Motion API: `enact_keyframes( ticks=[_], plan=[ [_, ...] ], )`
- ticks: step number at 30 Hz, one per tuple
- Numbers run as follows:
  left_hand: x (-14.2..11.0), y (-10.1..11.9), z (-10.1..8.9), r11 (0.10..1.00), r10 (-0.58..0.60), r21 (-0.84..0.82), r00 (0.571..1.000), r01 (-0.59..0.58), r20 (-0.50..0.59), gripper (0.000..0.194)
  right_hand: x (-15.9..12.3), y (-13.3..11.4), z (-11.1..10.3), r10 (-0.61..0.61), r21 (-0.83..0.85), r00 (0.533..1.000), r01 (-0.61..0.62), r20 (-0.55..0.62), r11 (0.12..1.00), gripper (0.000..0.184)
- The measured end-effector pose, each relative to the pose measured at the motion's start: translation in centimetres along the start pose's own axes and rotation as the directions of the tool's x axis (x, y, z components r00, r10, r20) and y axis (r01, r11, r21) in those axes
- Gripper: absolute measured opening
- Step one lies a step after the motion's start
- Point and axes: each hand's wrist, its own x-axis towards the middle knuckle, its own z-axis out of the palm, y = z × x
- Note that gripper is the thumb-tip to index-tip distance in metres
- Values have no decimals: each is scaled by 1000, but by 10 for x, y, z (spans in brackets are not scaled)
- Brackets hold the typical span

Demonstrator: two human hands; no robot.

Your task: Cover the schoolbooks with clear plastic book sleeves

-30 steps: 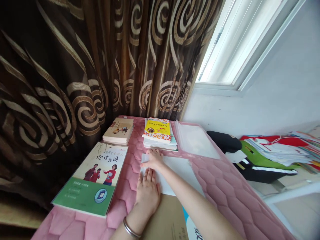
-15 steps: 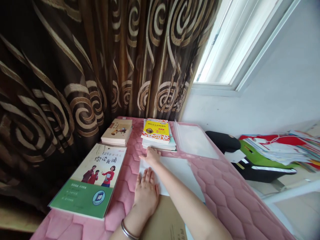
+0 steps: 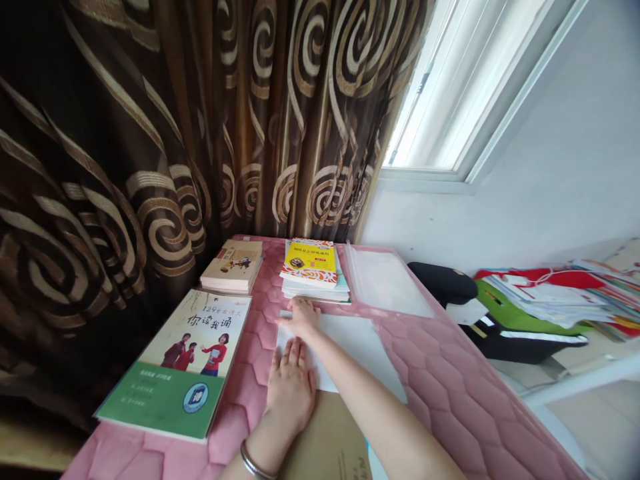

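My left hand (image 3: pixel 291 383), with a silver bangle on its wrist, lies flat with fingers stretched along the left edge of a white sheet (image 3: pixel 357 353). Beyond it, my right hand (image 3: pixel 302 317) rests on the sheet's far left corner, thumb out to the side and fingers extended. The right forearm crosses over the sheet. Nearer me, a brown paper-like cover (image 3: pixel 327 433) with faint dark writing adjoins the sheet; my left wrist and right forearm hide parts of it. A sliver of blue shows beside its right edge.
On the pink quilted tabletop (image 3: pixel 425 360) are a green-and-white book (image 3: pixel 170 373), a stack of tan books (image 3: pixel 233 263), a pile topped by a yellow book (image 3: pixel 311 260), and a clear plastic sleeve (image 3: pixel 390 280). Papers (image 3: pixel 540 293) lie at right; a patterned curtain (image 3: pixel 270 120) hangs behind.
The view has shifted slightly, so most things sit a little further left. Both hands keep nearly the same pose on the sheet.
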Motion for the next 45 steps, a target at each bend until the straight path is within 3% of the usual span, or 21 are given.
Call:
enact_keyframes(
  ticks=[3,7,17,27,32,35,38,41,45],
  plan=[
    [0,0,1,1000,-5,-8,1000,5,0,52,5,5,1,-21,22,1000,22,-19,1000,24],
    [1,0,2,1000,-10,1,1000,10,24,53,15,21,-5,-88,87,995,85,38,993,13],
    [0,0,9,1000,4,25,998,-2,-66,51,30,34,-42,-342,315,931,288,129,904,22],
    [0,-3,14,999,27,43,991,-22,-129,50,24,35,-45,-374,345,925,330,67,878,16],
    [1,-4,15,998,29,58,988,-20,-154,49,-11,42,-40,-420,304,907,392,31,869,30],
    [1,-4,12,998,40,60,989,-32,-140,48,-49,70,-37,-459,216,878,425,136,879,41],
    [1,-3,6,999,28,43,994,-23,-103,48,-88,115,-40,-344,82,916,334,206,939,53],
    [1,-3,1,999,15,38,996,-11,-87,49,-117,156,-51,-183,3,974,184,131,983,53],
    [1,-1,-4,997,31,75,997,-26,-73,48,-136,177,-63,-102,17,993,102,51,995,51]
  ],
)
